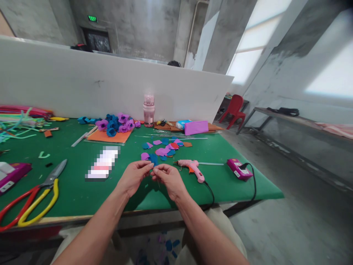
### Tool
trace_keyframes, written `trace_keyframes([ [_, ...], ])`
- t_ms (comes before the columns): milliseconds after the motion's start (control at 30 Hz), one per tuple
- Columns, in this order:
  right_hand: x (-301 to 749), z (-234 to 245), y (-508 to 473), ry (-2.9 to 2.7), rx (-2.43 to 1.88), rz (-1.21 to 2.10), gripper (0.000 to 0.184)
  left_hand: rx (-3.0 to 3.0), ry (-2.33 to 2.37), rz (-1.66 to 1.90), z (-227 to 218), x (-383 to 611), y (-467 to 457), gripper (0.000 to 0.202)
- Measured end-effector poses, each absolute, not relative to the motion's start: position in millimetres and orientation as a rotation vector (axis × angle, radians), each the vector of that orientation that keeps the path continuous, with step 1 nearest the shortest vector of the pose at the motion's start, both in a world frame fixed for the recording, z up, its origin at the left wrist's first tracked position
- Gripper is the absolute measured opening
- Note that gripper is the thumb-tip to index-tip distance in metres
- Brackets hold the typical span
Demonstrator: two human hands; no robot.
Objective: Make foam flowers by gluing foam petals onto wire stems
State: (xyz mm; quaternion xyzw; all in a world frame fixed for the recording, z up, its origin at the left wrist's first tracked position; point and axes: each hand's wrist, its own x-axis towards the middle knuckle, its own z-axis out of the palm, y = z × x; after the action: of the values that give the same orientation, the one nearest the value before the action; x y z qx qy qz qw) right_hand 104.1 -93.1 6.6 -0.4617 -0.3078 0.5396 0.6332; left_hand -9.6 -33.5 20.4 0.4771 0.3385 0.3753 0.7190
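Note:
My left hand (pixel 136 176) is closed in a pinch at the near middle of the table, its fingertips on a dark blue petal-shaped piece (pixel 153 159). Touching it from the other side, my right hand (pixel 168 179) also pinches at the lower end of that piece. A thin wire-like line seems to hang below the right fingers; the exact grip is hidden. Beyond my hands lie loose purple, blue and red petal pieces (pixel 165 150). A pink glue gun (pixel 194 168) with a clear glue stick in its back rests just right of my right hand.
Large scissors (pixel 41 198) and a purple power socket (pixel 13 175) lie left. Finished purple and blue flowers (pixel 116 123) sit on orange sheets (pixel 110 136). A pink bottle (pixel 149 110) stands by the white partition (pixel 110 81). The gun's cord runs off the front edge near another socket (pixel 238 169).

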Motion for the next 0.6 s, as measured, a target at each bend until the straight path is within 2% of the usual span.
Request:
trace_keyframes([
  [600,103.2,6.3,-94.5,-0.637,-0.865,1.412,0.024,0.944,0.668,0.881,21.3,-5.8,-39.2,0.02],
])
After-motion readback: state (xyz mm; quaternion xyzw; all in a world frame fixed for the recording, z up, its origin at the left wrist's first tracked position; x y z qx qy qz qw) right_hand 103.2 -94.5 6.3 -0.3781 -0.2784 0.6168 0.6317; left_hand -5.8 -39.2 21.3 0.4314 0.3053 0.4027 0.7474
